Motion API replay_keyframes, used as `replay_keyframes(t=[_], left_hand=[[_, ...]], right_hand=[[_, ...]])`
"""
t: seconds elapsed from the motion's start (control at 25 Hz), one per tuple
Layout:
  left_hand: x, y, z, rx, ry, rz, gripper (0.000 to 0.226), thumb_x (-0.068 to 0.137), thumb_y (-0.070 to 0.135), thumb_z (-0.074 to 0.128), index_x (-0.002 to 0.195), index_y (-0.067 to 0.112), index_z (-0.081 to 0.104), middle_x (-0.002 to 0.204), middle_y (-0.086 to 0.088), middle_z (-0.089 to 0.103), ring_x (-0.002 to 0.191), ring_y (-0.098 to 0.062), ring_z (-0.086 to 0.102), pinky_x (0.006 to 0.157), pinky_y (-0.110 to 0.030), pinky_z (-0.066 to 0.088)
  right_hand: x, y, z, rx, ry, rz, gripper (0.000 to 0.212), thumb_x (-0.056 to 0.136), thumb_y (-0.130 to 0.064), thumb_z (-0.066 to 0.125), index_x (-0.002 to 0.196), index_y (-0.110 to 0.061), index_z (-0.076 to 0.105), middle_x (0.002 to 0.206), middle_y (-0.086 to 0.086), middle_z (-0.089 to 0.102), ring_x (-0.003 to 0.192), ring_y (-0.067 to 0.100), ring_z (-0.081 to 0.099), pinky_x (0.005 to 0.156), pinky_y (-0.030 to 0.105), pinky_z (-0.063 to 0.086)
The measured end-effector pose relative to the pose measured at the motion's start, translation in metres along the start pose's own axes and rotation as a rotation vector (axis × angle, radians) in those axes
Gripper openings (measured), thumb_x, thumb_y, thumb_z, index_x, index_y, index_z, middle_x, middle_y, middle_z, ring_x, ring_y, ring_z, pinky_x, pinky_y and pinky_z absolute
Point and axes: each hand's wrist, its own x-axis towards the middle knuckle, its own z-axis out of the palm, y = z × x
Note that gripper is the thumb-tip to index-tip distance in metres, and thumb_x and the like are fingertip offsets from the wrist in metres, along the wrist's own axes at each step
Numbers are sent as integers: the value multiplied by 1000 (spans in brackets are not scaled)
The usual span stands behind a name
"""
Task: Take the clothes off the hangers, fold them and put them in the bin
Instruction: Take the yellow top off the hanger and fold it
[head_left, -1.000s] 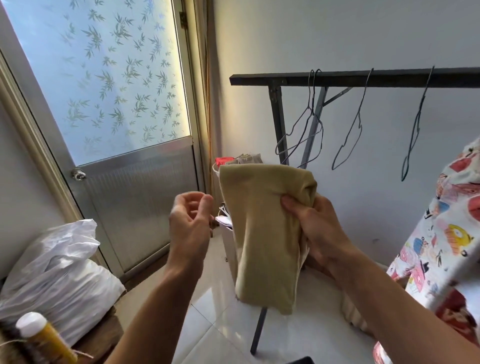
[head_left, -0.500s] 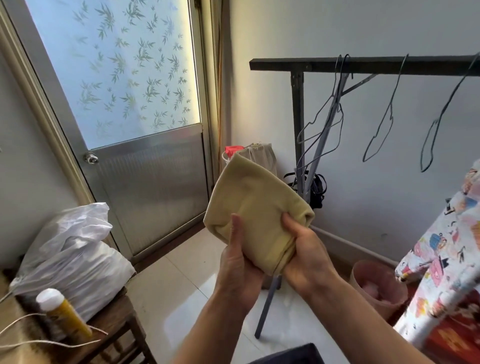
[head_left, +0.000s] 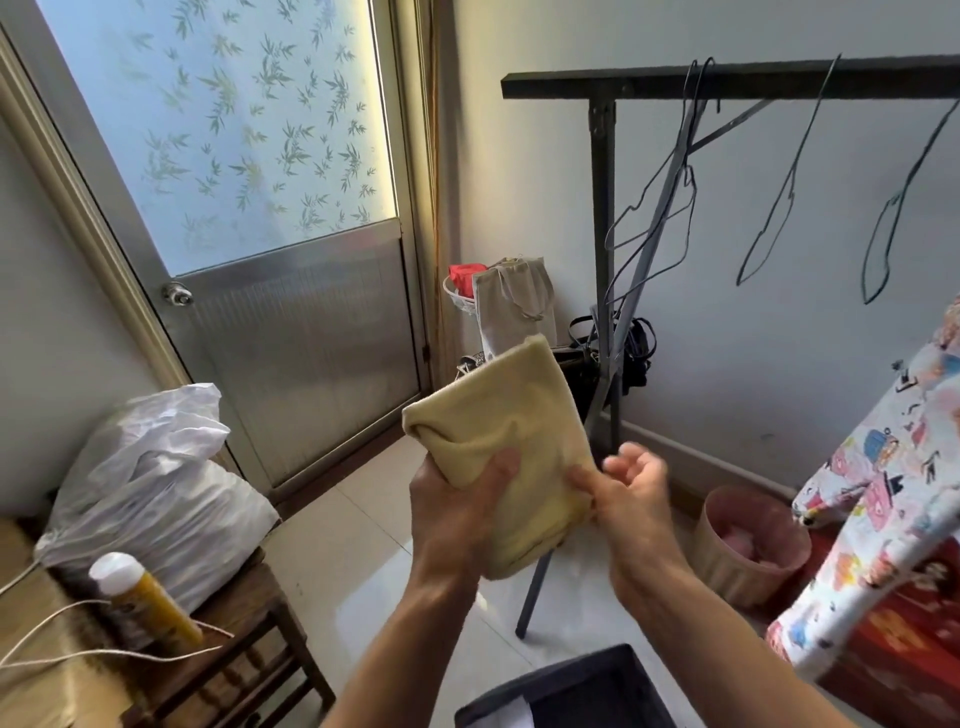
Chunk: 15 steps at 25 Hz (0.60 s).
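A folded pale yellow garment (head_left: 498, 431) is held up in front of me. My left hand (head_left: 457, 514) grips its lower left part, thumb lying over the cloth. My right hand (head_left: 631, 493) touches the garment's right edge, its fingers blurred and loosely spread. A dark bin (head_left: 571, 693) shows its rim at the bottom of the view, below my arms. Several bare wire hangers (head_left: 660, 208) hang from the black rail (head_left: 727, 83). A patterned garment (head_left: 883, 493) hangs at the right edge.
A door with frosted glass (head_left: 234, 156) fills the left. A white plastic bag (head_left: 150, 493) and a yellow bottle (head_left: 140, 597) sit on a wooden stool (head_left: 249, 629). A pink basket (head_left: 753, 545) stands on the floor by the wall. Bags (head_left: 514, 301) pile in the corner.
The garment has been folded shorter and lowered. My left hand came in to grip it, and my right hand has loosened from a full grip to touching its edge.
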Motion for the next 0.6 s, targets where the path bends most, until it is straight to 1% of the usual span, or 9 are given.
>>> replay_keyframes(t=[0.08,0.16,0.24,0.32,0.4,0.44,0.48,0.52,0.6], left_hand=[[0,-3,-8,317,-65,131,67,69,40,81,128,26,53,100,7,70,89,-16,68,76,-41,60],[-6,-5,-7,613,-100,207,75,72,45,76,138,32,42,102,7,68,87,-18,68,75,-42,59],[-16,-4,2,792,-100,266,70,79,42,74,139,35,39,101,4,69,86,-21,68,74,-38,58],[-27,-2,13,892,-83,300,69,80,44,71,140,37,36,103,1,70,87,-22,68,75,-37,57],[-37,-2,27,969,-71,317,73,81,48,68,143,38,32,104,0,71,88,-23,68,76,-36,56],[-42,-3,34,1012,-61,315,73,82,50,67,144,38,31,104,0,71,89,-23,68,76,-34,55],[-47,-4,40,1047,-55,311,71,82,51,65,143,37,32,104,1,71,88,-22,68,74,-32,54],[-51,-5,46,1063,-52,314,67,82,53,64,141,36,36,103,3,70,87,-20,68,74,-31,54],[-61,-10,55,1035,-88,295,60,78,59,64,131,36,47,101,7,70,83,-16,67,75,-34,57]], right_hand=[[0,-14,-7,-238,-46,-417,55,85,-23,71,132,-34,45,128,-10,47,121,9,43,98,25,37],[6,-35,-6,-494,-273,-775,41,81,-43,69,120,-41,56,123,-21,52,123,4,39,101,28,33],[13,-56,-3,-833,-447,-922,39,79,-54,66,114,-38,61,118,-21,57,120,2,41,103,36,29],[19,-66,-5,-1061,-461,-1009,30,82,-53,64,104,-31,63,106,-17,62,108,7,48,100,37,31],[22,-70,-15,-1150,-450,-1103,20,88,-44,61,90,-24,62,88,-11,60,90,14,53,90,38,38],[24,-69,-23,-1129,-468,-1109,18,89,-38,59,83,-21,60,80,-9,57,82,16,53,83,37,42],[28,-69,-30,-1036,-481,-1037,20,91,-33,58,76,-18,57,72,-8,55,73,17,53,74,36,43],[33,-69,-37,-890,-489,-889,24,91,-28,56,71,-16,55,66,-6,52,65,17,51,66,34,43],[47,-69,-49,-556,-517,-554,31,94,-24,53,67,-10,52,61,0,49,59,15,45,60,32,40]])
